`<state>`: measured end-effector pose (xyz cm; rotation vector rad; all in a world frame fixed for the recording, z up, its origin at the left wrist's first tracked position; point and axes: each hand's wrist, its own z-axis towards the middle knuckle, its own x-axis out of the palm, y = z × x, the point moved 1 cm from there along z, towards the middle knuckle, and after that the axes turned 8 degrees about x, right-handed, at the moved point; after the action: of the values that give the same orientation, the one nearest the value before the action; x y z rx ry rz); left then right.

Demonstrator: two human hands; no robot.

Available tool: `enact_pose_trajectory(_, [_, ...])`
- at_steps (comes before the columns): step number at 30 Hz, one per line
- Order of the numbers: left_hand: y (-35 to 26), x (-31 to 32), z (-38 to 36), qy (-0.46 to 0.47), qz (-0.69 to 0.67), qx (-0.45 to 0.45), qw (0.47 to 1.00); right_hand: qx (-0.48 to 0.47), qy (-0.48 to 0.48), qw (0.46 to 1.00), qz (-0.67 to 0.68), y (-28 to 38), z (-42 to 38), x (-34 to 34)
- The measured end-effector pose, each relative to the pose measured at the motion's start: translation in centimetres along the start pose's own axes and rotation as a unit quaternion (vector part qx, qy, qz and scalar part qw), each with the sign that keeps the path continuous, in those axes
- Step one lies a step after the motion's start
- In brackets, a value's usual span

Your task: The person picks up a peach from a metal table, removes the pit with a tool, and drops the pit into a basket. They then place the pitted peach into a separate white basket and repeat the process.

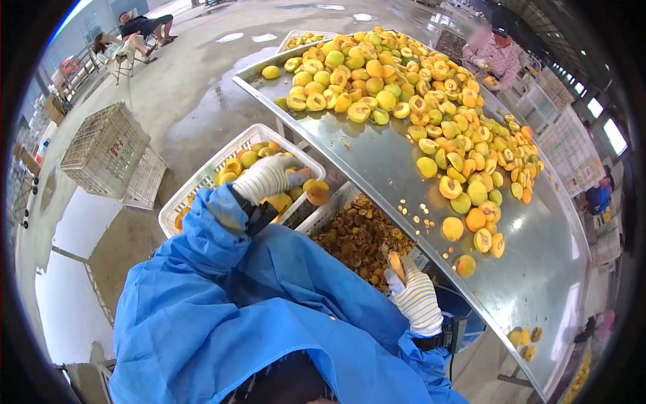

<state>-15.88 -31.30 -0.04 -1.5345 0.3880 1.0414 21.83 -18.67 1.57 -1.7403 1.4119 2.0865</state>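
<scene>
My left hand (269, 178), in a striped knit glove, is closed on a yellow peach (317, 193) over the near edge of a white crate (176, 202) of cut peaches. My right hand (413, 296), gloved the same way, grips a short tool with a wooden handle (396, 266); its working end is small and hard to make out. Below and between the hands, a second crate holds brown pits and scraps (360, 236). Right of it, a metal table (377, 168) bears a large heap of whole and halved peaches (397, 81).
Loose pit kernels (417, 219) lie along the table's near edge. Stacked crates (108, 151) stand on the floor at left. Across the table a person in a patterned top (498, 57) handles fruit. Two people (138, 30) sit at the far left. Another peach crate (306, 37) stands behind the table.
</scene>
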Motion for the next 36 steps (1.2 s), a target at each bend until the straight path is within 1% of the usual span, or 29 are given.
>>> enact_pose_trajectory(1, [2.2, 0.2, 1.6, -0.048, -0.014, 0.026, 0.998, 0.002, 0.005, 1.000, -0.004, 0.2, 0.2, 0.0])
enact_pose_trajectory(3, [0.8, -1.1, 5.8, -0.128, 0.012, 0.006, 0.992, -0.014, 0.008, 1.000, -0.002, 0.2, 0.6, 0.2])
enact_pose_trajectory(5, [0.5, -0.7, 11.2, -0.168, 0.037, 0.089, 0.981, -0.023, 0.012, 1.000, -0.005, 0.2, 0.9, 0.5])
enact_pose_trajectory(7, [-2.4, -1.1, 15.6, -0.138, 0.122, 0.071, 0.980, -0.008, 0.044, 0.999, 0.001, 0.5, 1.0, 0.4])
enact_pose_trajectory(9, [-1.3, -0.2, 21.4, -0.157, 0.240, 0.099, 0.953, 0.013, 0.074, 0.997, 0.023, 0.4, 1.1, 0.4])
enact_pose_trajectory(11, [0.5, 0.7, 27.2, -0.132, 0.325, 0.028, 0.936, 0.035, 0.086, 0.995, 0.022, 0.4, 1.2, 0.2])
enact_pose_trajectory(12, [0.1, 1.3, 27.1, -0.151, 0.356, 0.008, 0.922, 0.051, 0.093, 0.994, 0.028, 0.7, 1.3, 0.0])
enact_pose_trajectory(14, [-0.7, 2.2, 27.2, -0.075, 0.366, 0.006, 0.928, 0.067, 0.101, 0.992, 0.032, 1.1, 1.3, -0.7])
enact_pose_trajectory(15, [-1.6, 2.3, 26.8, -0.035, 0.370, 0.003, 0.928, 0.049, 0.096, 0.993, 0.038, 1.1, 1.4, -0.7])
enact_pose_trajectory(16, [-1.7, 3.2, 27.8, -0.014, 0.349, -0.021, 0.937, 0.031, 0.093, 0.994, 0.044, 1.0, 1.4, -0.6])
enact_pose_trajectory(17, [-2.2, 3.4, 27.9, 0.000, 0.350, -0.002, 0.937, 0.014, 0.089, 0.995, 0.052, 1.0, 1.4, -0.5])
enact_pose_trajectory(19, [-4.1, 3.5, 27.3, 0.033, 0.351, 0.037, 0.935, 0.024, 0.103, 0.993, 0.048, 1.1, 1.5, -0.6])
enact_pose_trajectory(20, [-4.8, 3.7, 27.3, 0.088, 0.258, 0.021, 0.962, 0.032, 0.112, 0.992, 0.046, 1.1, 1.3, -0.7])
enact_pose_trajectory(23, [-4.8, 7.0, 26.0, 0.135, 0.211, 0.146, 0.957, 0.036, 0.110, 0.990, 0.074, 1.5, 1.2, -1.0])
enact_pose_trajectory(24, [-6.5, 6.2, 24.2, 0.144, 0.201, 0.192, 0.950, 0.002, 0.085, 0.992, 0.091, 1.3, 1.1, -0.8])
enact_pose_trajectory(25, [-7.9, 5.9, 22.9, 0.128, 0.111, 0.187, 0.968, -0.006, 0.071, 0.993, 0.091, 1.0, 0.9, -0.8])
enact_pose_trajectory(27, [-9.9, 6.0, 21.1, 0.097, -0.072, 0.166, 0.979, -0.022, 0.045, 0.995, 0.091, 0.8, 0.5, -0.9])
enact_pose_trajectory(28, [-11.2, 6.3, 19.9, 0.101, -0.415, 0.066, 0.902, -0.023, 0.037, 0.993, 0.113, 1.2, 0.3, -1.2])
enact_pose_trajectory(29, [-12.3, 6.4, 18.0, 0.067, -0.513, -0.023, 0.856, -0.088, -0.017, 0.993, 0.082, 0.8, 0.4, -0.9])
enact_pose_trajectory(31, [-14.6, 6.4, 14.0, 0.091, -0.638, -0.108, 0.757, -0.213, -0.123, 0.969, 0.017, 0.0, 0.6, -0.3])
enact_pose_trajectory(32, [-15.2, 7.6, 12.4, 0.082, -0.681, -0.117, 0.718, -0.033, -0.060, 0.977, 0.201, 0.4, 0.2, -0.7])
enact_pose_trajectory(33, [-15.9, 9.0, 10.9, 0.073, -0.722, -0.127, 0.676, 0.031, -0.044, 0.958, 0.281, 1.3, -0.2, -1.3])
enact_pose_trajectory(34, [-16.3, 10.1, 9.5, 0.062, -0.761, -0.138, 0.631, -0.002, -0.102, 0.962, 0.254, 0.8, 0.1, -1.0])
enact_pose_trajectory(36, [-16.0, 11.8, 6.8, 0.192, -0.787, -0.128, 0.572, 0.005, -0.145, 0.954, 0.263, 0.1, 0.0, -0.9])
